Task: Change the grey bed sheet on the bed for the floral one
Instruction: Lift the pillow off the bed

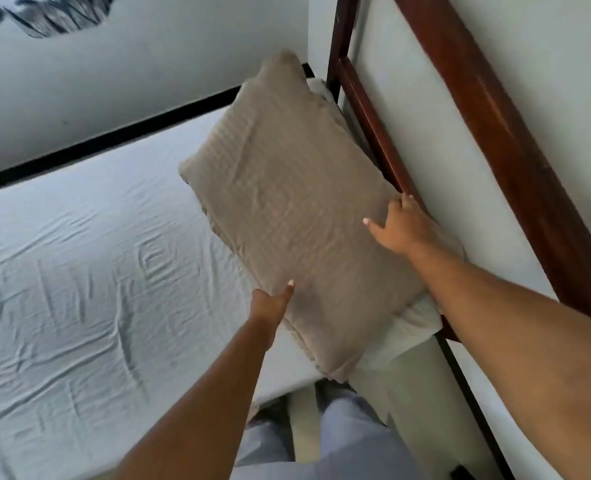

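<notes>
Clearing the bed, we judge. Our left hand [273,304] and right hand [403,226] clasp opposite edges of the beige pillow [287,188], thumbs on top. The grey bed sheet [79,271] lies under and left of this grip. Next: lift the pillow clear.

1. bed sheet [79,271]: spread over the mattress, left of the pillows.
2. pillow [287,202]: at the head end, lying on a second pillow [415,320], just beside the headboard [495,133].
3. headboard: right of both pillows, against the wall [564,64].
4. left hand [273,303]: grips the pillow's near edge.
5. right hand [401,226]: grips its headboard-side edge.
6. legs [349,427]: before the bed's near side.
</notes>
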The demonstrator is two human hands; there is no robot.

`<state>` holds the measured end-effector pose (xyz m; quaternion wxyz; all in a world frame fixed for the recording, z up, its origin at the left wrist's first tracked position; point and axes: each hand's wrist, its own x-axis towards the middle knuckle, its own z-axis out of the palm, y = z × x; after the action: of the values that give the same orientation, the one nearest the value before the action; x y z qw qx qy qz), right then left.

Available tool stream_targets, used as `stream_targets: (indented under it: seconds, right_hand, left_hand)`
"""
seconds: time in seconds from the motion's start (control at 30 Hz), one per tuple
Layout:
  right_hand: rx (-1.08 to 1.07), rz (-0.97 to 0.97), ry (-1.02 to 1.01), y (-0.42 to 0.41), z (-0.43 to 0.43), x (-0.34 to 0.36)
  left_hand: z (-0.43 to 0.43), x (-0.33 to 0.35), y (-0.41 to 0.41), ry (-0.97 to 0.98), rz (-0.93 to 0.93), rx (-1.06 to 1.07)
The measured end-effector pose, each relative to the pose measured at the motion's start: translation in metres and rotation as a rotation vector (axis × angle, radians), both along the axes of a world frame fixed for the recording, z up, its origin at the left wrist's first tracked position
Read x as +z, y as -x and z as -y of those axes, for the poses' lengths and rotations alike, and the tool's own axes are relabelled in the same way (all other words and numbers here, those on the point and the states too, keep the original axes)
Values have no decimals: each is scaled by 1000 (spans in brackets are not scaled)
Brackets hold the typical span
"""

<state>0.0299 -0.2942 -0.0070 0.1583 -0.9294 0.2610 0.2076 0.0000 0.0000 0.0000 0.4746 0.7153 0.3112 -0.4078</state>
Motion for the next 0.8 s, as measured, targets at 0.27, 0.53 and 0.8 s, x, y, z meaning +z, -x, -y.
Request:
stream_targets:
  seconds: [0.27,0.53,0.8]
  right_hand:
    - [-151,-17,-223,-43,32,-40]
    - [-332,217,-457,-8,24,-56]
    - [-520,193,-529,46,35,-76]
  left_hand:
    - [4,-76,-5,201,-93,289]
    - [13,-96,-45,319,16,522]
    - [-4,-119,-36,270,37,200]
